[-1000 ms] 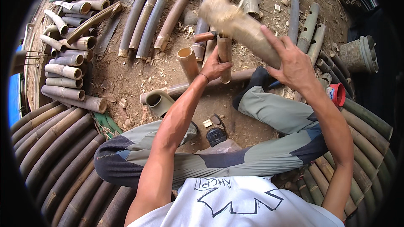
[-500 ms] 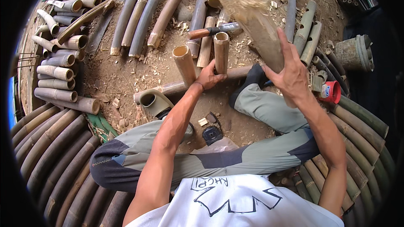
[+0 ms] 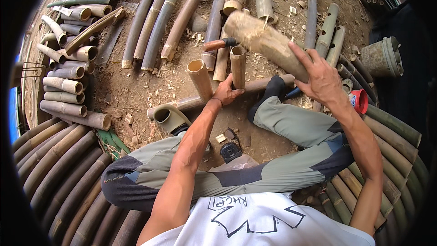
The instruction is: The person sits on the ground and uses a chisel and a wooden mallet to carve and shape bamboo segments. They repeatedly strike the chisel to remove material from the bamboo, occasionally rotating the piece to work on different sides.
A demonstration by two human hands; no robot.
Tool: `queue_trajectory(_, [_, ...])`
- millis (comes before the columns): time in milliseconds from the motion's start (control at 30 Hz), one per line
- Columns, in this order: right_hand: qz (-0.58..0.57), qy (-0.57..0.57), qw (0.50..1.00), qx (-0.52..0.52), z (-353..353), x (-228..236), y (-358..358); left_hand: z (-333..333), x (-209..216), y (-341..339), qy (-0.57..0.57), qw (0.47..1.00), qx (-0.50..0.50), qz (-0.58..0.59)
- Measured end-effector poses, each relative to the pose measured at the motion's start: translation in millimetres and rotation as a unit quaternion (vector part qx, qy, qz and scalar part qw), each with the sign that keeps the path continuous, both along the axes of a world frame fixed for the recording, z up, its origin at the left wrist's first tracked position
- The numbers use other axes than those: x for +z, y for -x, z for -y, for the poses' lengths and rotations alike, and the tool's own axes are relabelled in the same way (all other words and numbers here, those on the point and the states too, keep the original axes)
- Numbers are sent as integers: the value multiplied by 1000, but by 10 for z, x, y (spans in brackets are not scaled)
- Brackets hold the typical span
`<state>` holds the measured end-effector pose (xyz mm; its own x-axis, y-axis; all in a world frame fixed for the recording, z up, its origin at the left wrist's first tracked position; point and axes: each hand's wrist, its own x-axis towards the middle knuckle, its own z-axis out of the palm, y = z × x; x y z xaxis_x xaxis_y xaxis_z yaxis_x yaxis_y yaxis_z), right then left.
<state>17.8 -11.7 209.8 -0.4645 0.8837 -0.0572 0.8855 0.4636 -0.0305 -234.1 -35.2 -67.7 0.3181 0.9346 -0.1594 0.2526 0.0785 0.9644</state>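
Note:
A long bamboo pole (image 3: pixel 191 101) lies crosswise on the ground, and two short bamboo tubes stand up from it. The left tube (image 3: pixel 199 78) leans slightly and is free of my fingers. My left hand (image 3: pixel 226 93) is closed around the base of the right tube (image 3: pixel 237 66). In my right hand (image 3: pixel 322 78) is a thick wooden club (image 3: pixel 268 43) with a frayed end. It hangs tilted, that end just above and right of the right tube's top. Behind the tubes lies a tool with a brown wooden handle (image 3: pixel 214 45), partly hidden by the club.
Bamboo lengths (image 3: pixel 157 16) lie ahead, with cut pieces (image 3: pixel 63 84) stacked at left. Bamboo rows (image 3: pixel 59 168) flank me. A red can (image 3: pixel 358 101) and a grey bucket (image 3: pixel 381 59) stand at right. Between my legs are a black tape measure (image 3: pixel 231 152) and wood chips.
My right hand has brought the club down, its frayed end now lower and closer to the right tube's top. My left hand keeps its hold on that tube.

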Motion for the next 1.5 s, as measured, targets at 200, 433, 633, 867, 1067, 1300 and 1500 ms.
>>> queue_trajectory(200, [30,-5,999,22,142,-130,-71,-27,-30,-26,33,999,-27,1])
queue_trajectory(433, [32,-18,999,18,190,-167,-102,-106,-119,-48,48,998,-45,-8])
queue_trajectory(633, [-47,-11,999,8,190,-173,-116,-105,-271,-3,52,998,-29,37])
queue_trajectory(867, [-44,-18,999,11,200,-140,-102,-65,-35,-41,79,996,-44,-4])
queue_trajectory(1067, [-49,-24,998,11,116,-91,-114,-63,-182,22,50,998,-28,6])
queue_trajectory(1300, [-90,-12,996,19,251,-254,-283,-77,-162,-59,84,995,-55,6])
queue_trajectory(1500, [-187,14,966,-179,325,-1015,-937,-40,-209,-40,63,997,-36,-18])
